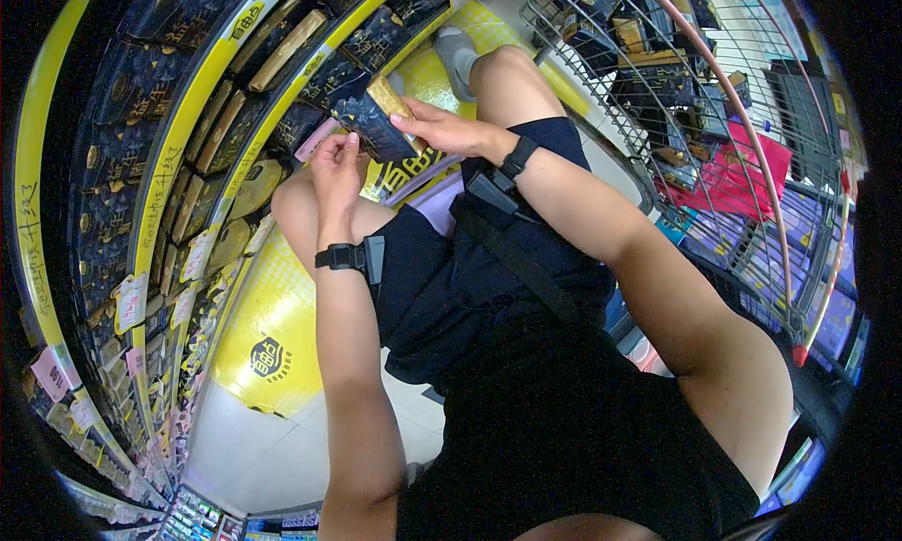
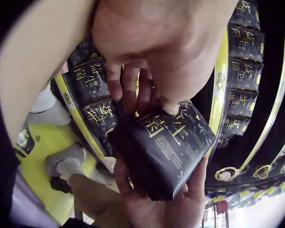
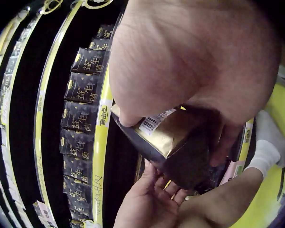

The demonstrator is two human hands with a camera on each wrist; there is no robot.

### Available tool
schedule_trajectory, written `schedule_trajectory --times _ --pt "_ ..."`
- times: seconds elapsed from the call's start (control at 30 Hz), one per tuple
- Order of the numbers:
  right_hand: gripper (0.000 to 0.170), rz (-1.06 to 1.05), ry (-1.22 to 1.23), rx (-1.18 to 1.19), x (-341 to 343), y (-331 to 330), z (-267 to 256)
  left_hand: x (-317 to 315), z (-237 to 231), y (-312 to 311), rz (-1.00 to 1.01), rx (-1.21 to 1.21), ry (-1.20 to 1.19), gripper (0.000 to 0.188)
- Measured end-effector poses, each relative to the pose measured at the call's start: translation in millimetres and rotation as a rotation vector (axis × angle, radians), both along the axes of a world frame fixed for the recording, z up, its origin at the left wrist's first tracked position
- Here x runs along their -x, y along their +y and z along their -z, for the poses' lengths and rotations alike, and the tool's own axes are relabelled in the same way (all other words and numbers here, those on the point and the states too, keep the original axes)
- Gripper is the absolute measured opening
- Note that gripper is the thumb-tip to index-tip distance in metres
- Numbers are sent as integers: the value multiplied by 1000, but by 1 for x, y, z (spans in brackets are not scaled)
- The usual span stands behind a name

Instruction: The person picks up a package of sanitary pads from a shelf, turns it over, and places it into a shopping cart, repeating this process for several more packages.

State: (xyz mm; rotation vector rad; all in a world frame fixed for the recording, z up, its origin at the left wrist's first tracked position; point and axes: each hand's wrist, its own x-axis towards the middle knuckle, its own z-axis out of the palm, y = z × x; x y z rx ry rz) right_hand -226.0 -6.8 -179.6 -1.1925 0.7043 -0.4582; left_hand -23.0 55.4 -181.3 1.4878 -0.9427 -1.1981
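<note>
Tiered store shelves (image 1: 172, 146) rise beside me, their yellow edge strips (image 1: 26, 165) carrying price tags (image 1: 132, 303). A glossy yellow floor sheet (image 1: 291, 301) with a printed logo (image 1: 271, 359) covers part of the pale floor tiles (image 1: 301, 461), catching bright light.

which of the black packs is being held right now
The black 益生菌 PRO pack that the right hand grips, its gold end showing a barcode; the other black packs sit on the shelves or in the wire cart.

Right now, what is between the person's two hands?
A black-and-gold package; the left wrist view shows it between the left hand, above, and the right hand, below.
</note>
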Motion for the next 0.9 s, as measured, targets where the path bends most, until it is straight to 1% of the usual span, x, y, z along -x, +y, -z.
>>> schedule_trajectory --times 0.1,0.17,0.23,0.3,0.47,0.5,0.6,0.7,0.77,0.8,0.9 --pt "66 -1 -8 -17 0 3 -13 -4 7 1 10 3 -79 12" --pt "71 -5 11 -53 3 4 -25 -4 10 0 1 62 -70 12" --pt "70 22 -103 -145 1 3 -11 -5 12 0 -9 81 -51 12" --pt "70 50 -194 -221 -1 2 -15 -2 6 0 -19 59 -23 11" --pt "69 103 -326 -358 -1 2 -20 3 -1 0 88 95 59 11" --pt "69 105 -327 -366 -2 2 -19 3 -1 0 106 114 74 11" --pt "68 99 -315 -367 -2 2 -16 7 -4 1 61 -21 116 11" --pt "65 83 -272 -340 -3 2 -12 2 8 1 130 -127 156 10" --pt "62 90 -235 -345 -3 3 -9 -3 12 2 177 -66 105 10" --pt "59 70 -234 -393 -3 2 -8 -4 11 2 200 -35 80 10" --pt "54 41 -242 -509 -2 1 -7 -4 10 4 179 -17 66 11"
